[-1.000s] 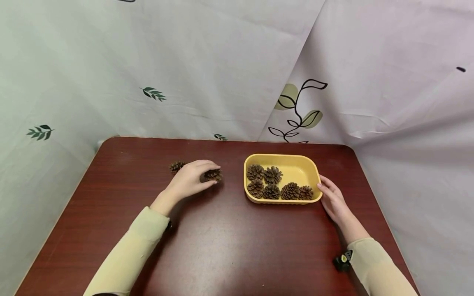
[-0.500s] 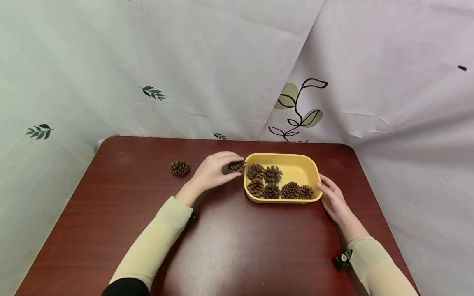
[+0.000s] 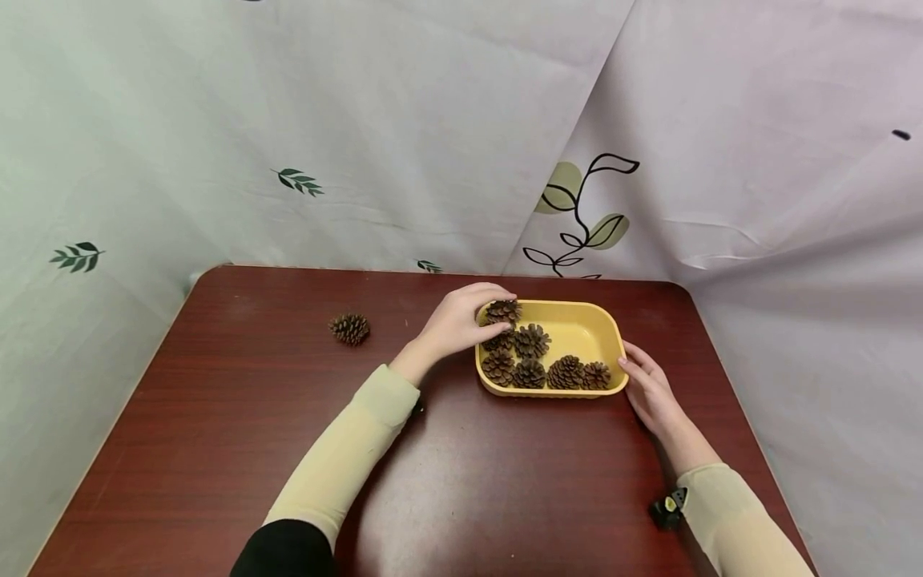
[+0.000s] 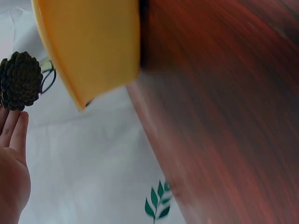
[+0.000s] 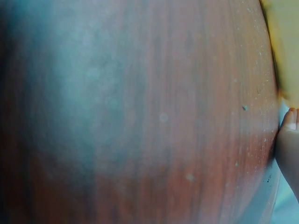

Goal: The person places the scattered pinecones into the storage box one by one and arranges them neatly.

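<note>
My left hand [image 3: 461, 322] pinches a brown pine cone [image 3: 504, 311] between thumb and fingers, over the back left corner of a yellow plastic box [image 3: 580, 311]. In the left wrist view that pine cone [image 4: 21, 81] sits at the fingertips, above the box rim. Inside the box lie several more pine cones, along the left end and the front wall; the left thumb partly covers one. My right hand [image 3: 651, 390] holds the box at its right end, thumb at the rim and fingers along the outer wall. Only a bit of this hand [image 5: 290, 144] shows in the right wrist view.
One loose pine cone [image 3: 349, 328] lies on the dark red wooden table [image 3: 216, 417], left of the box. A white cloth [image 3: 404, 144] with leaf prints hangs behind the table's back edge and along its sides.
My left hand has carried the pine cone rightward from the table to above the box's left end. The loose pine cone behind it came into full view. My right hand and the box stay put.
</note>
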A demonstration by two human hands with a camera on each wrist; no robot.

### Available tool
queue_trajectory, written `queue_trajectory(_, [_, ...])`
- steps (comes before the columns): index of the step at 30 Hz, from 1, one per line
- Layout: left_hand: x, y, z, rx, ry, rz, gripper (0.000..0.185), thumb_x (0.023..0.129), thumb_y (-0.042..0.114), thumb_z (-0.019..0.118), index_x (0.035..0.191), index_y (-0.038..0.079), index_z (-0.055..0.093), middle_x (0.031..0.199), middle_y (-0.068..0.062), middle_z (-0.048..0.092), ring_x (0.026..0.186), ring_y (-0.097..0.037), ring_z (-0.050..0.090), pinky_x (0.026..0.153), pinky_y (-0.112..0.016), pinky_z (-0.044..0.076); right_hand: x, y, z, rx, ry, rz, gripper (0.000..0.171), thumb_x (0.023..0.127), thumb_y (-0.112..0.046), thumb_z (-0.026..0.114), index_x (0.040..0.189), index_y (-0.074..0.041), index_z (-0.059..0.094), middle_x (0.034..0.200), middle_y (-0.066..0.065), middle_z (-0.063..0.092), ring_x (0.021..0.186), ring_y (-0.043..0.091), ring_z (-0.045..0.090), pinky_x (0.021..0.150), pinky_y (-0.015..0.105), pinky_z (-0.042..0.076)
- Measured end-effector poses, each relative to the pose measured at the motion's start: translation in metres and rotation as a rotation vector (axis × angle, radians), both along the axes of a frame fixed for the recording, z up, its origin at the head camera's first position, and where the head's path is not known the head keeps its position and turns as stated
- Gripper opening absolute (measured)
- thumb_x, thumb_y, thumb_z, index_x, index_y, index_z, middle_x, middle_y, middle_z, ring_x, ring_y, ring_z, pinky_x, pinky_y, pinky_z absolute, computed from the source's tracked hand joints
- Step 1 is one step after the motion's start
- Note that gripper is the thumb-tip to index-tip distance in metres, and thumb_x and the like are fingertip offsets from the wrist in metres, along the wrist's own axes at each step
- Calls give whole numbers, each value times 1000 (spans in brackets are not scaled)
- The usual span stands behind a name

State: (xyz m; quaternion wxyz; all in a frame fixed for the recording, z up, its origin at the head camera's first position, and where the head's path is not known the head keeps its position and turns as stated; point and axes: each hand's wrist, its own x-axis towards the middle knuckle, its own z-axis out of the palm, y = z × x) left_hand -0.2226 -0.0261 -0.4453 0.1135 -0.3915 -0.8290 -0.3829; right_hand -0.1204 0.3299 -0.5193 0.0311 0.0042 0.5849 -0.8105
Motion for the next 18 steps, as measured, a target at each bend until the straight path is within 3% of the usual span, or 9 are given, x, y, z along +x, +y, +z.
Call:
queue_trajectory(7, [-3,32,-4,2,-96,-32,43,92,21,85,132,10,74,135,-8,73,129,-23,67,117,-34,52,0,0,0,0,-9,0,34,111,0,43,129,-19,65,121,-7,73,111,3,69,94,15,56])
queue_trajectory(18, [-7,76,-5,-51,-142,-69,44,94,25,84,134,12,73,137,-6,71,130,-20,66,115,-32,53,0,0,1,7,-8,-2,34,111,-1,43,130,-19,65,121,-7,74,111,3,69,93,16,56])
